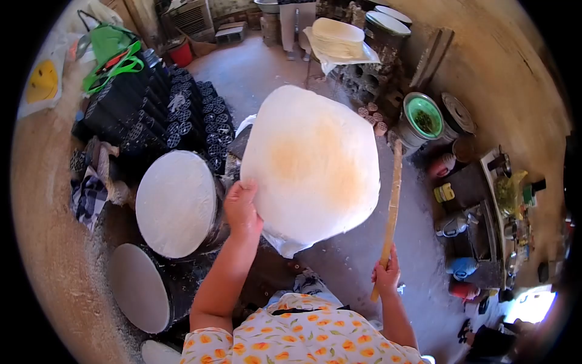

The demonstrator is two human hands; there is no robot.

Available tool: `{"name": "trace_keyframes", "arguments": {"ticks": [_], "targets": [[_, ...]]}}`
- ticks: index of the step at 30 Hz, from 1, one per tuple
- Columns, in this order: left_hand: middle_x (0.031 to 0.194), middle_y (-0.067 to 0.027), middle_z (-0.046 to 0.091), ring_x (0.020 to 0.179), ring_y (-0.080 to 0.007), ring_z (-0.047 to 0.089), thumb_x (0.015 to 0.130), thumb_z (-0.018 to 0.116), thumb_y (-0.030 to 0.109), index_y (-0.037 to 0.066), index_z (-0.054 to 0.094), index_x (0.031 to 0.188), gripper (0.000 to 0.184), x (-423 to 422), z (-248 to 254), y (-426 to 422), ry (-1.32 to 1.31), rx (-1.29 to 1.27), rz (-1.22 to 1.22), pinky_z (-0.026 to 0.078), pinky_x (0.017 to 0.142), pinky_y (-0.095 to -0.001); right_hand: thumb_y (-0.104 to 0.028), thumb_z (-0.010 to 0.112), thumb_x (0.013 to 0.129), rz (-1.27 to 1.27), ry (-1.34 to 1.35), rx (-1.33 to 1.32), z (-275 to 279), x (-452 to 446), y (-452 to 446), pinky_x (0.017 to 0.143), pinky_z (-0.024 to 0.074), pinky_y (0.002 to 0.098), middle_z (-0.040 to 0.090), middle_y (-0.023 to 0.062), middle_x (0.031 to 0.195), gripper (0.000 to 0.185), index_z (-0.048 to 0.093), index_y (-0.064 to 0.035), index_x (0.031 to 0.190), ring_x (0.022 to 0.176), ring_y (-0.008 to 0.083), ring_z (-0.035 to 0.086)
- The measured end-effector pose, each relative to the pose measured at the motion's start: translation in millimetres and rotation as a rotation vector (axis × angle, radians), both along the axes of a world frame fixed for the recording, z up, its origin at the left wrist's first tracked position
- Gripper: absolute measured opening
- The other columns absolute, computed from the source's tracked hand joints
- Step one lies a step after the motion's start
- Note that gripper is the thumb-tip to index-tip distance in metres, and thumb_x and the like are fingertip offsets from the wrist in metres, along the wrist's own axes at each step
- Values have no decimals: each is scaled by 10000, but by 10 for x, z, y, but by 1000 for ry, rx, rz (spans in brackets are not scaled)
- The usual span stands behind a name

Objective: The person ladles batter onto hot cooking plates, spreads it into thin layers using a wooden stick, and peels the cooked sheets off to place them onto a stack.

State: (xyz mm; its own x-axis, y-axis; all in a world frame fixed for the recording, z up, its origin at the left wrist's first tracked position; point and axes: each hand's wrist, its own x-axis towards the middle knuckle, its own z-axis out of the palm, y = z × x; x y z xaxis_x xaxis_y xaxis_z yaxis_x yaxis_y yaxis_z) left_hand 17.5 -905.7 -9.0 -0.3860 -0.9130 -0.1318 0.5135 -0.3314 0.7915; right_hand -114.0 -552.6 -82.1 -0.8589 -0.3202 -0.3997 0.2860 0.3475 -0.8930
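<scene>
A large, thin, pale flatbread (315, 164) with golden-brown patches spreads out in front of me in the head view. My left hand (244, 209) grips its lower left edge, thumb on top. My right hand (387, 276) is closed around the lower part of a long wooden stick (393, 206), which stands nearly upright to the right of the flatbread, apart from it. Close to my left forearm is a round griddle (176, 203) with a whitish sheet or coating on it. What lies under the flatbread is mostly hidden; a bit of white cloth or plastic (285, 246) shows below it.
A second round surface (139, 288) sits lower left. Black honeycomb briquettes (200, 115) are stacked beyond the griddle. At the back, a pile of flatbreads (338, 37) rests on a white sheet. A green basin (424, 115) and a cluttered shelf (497, 212) stand on the right.
</scene>
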Motion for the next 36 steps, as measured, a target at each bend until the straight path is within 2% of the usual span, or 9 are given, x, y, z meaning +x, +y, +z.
{"name": "trace_keyframes", "arguments": {"ticks": [6,8,12,13,17,19,21,26,36], "targets": [[866,-87,661,739,-171,642,855,603,69,3,623,906,86,-519,-1306,4,-159,218,68,527,667,-284,107,448,801,-11,29,-4,-104,-121,189,400,426,227,499,8,696,740,262,-198,1449,485,79,484],[836,-95,649,716,-184,636,859,580,60,-4,618,907,89,-434,-1567,-106,-540,241,-180,532,638,-290,105,439,798,66,42,-17,-140,-175,139,401,432,229,488,8,684,741,257,-196,1450,479,82,481],[721,-85,609,594,-182,596,811,587,35,9,620,851,58,-206,-1311,24,-505,178,-173,505,525,-301,117,454,790,416,178,8,-83,-320,-304,435,427,209,495,1,695,708,332,-173,1424,505,70,481],[821,-90,618,698,-184,614,813,589,37,-15,584,927,125,-38,-1250,34,-579,95,-240,533,628,-297,121,459,788,530,259,2,-61,-352,-491,468,433,196,502,1,712,687,374,-165,1407,524,62,485],[869,-87,619,751,-176,623,839,600,46,-26,578,977,157,803,-1105,332,-673,146,-45,532,647,-284,128,460,788,1003,468,-73,-180,-396,-1331,584,460,223,540,29,762,626,454,-136,1356,607,109,527],[910,-98,623,778,-178,631,846,607,52,-25,574,1018,191,1288,-990,662,-623,267,107,538,660,-281,117,506,718,1208,735,-377,-99,-139,-1928,630,469,321,522,102,720,613,523,-108,1288,656,242,543],[937,-112,627,797,-191,640,848,615,58,-16,570,1058,227,1776,-926,1087,-565,394,303,546,676,-288,79,521,711,1429,674,-281,-11,106,-2357,670,471,391,525,150,760,657,501,-185,1312,715,342,547],[935,-161,630,787,-236,653,843,573,10,-25,569,1063,223,2778,-818,2406,-474,557,741,571,691,-334,-49,511,800,1708,1057,86,146,857,-3265,709,476,449,554,181,865,634,404,-330,1358,827,357,594],[895,-145,615,757,-253,634,893,529,51,-8,550,1017,140,3101,-1175,4741,-265,764,1215,563,696,-372,-80,443,871,1693,1354,395,70,1452,-3585,800,496,435,577,216,1013,626,254,-276,1435,890,370,625]]}}
